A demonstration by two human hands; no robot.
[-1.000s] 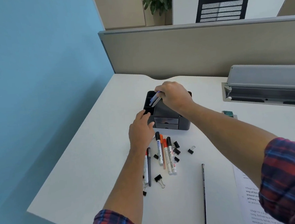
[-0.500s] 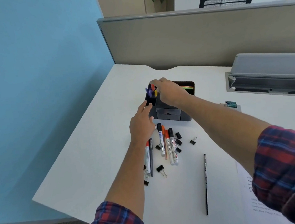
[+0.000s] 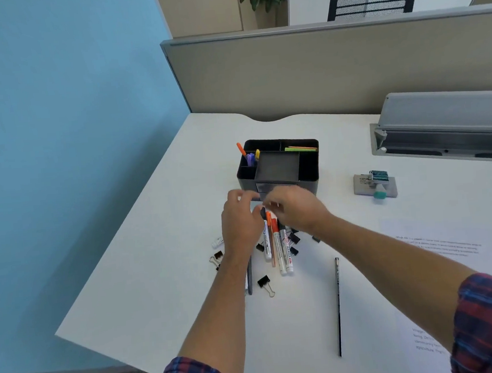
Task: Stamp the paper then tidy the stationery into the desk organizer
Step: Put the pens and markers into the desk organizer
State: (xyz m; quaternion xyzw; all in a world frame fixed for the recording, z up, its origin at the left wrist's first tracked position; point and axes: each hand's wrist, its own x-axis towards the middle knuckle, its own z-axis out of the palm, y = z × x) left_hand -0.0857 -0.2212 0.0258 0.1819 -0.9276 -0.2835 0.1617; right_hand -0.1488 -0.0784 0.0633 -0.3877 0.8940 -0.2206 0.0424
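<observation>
The black desk organizer [image 3: 306, 167] stands mid-desk. Orange, purple and yellow pens [image 3: 250, 156] stand in its back-left compartment, and coloured sticky notes [image 3: 300, 149] lie in the back-right one. In front of it is a pile of white markers [image 3: 279, 248] with black and orange caps. My left hand [image 3: 239, 225] hovers over the pile's left side with loosely curled fingers. My right hand [image 3: 298, 208] reaches its curled fingertips to the marker caps; blur hides whether it grips one. A printed paper [image 3: 438, 247] lies to the right.
Black binder clips [image 3: 264, 283] are scattered around the markers. A dark pencil [image 3: 338, 305] lies nearer me, and a grey pen [image 3: 249, 277] lies partly under my left forearm. A grey stamp with a teal part [image 3: 375, 185] sits at the right, with a grey cable tray [image 3: 446, 123] behind it.
My right hand left the pens in the organizer's back-left compartment and drew back down to the marker pile. My left hand came off the organizer's side and moved towards the markers.
</observation>
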